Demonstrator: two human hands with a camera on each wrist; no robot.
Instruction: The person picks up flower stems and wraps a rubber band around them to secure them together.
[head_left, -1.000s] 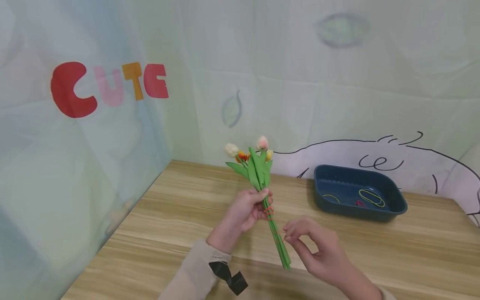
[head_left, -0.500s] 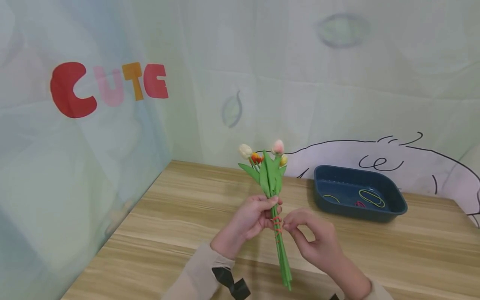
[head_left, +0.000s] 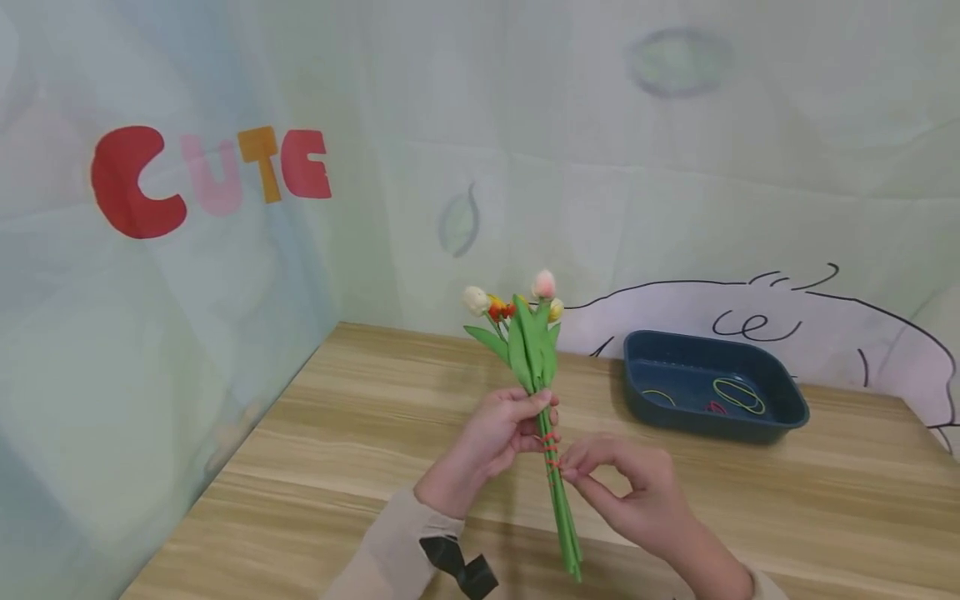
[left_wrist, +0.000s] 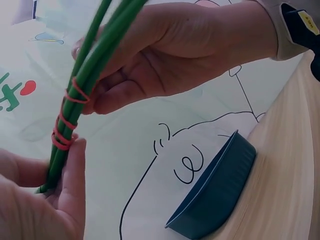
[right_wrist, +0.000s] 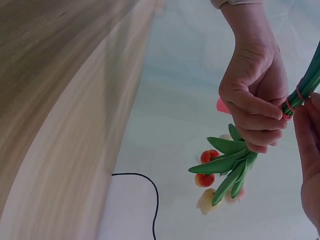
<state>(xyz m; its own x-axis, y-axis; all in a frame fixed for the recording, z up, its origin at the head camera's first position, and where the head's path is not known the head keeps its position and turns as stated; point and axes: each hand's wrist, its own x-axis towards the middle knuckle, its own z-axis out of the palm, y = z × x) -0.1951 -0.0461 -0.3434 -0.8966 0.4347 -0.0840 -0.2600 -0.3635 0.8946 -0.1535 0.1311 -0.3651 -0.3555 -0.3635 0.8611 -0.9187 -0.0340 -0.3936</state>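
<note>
My left hand (head_left: 498, 433) grips a bunch of tulips (head_left: 536, 346) by the stems, just below the leaves. The blooms are white, pink, yellow and orange-red. Red rubber band (left_wrist: 62, 137) is wound in several turns round the green stems (left_wrist: 95, 52), below the left hand. At those turns, my right hand (head_left: 637, 492) pinches a bit of the band between thumb and fingertips. The left wrist view shows the left hand's fingers (left_wrist: 75, 185) around the stems and the right hand beyond. In the right wrist view, the flower heads (right_wrist: 205, 179) hang below the left hand.
A dark blue tray (head_left: 705, 425) stands at the back right of the wooden table (head_left: 375, 400). It holds yellow-green rubber bands (head_left: 738, 396) and a small red one (head_left: 717, 407). A printed cloth backdrop (head_left: 562, 167) rises behind and on the left.
The bunch has shifted down and right in my left hand, then slightly back left. My right fingertips have come to the wound band, higher along the stems than before.
</note>
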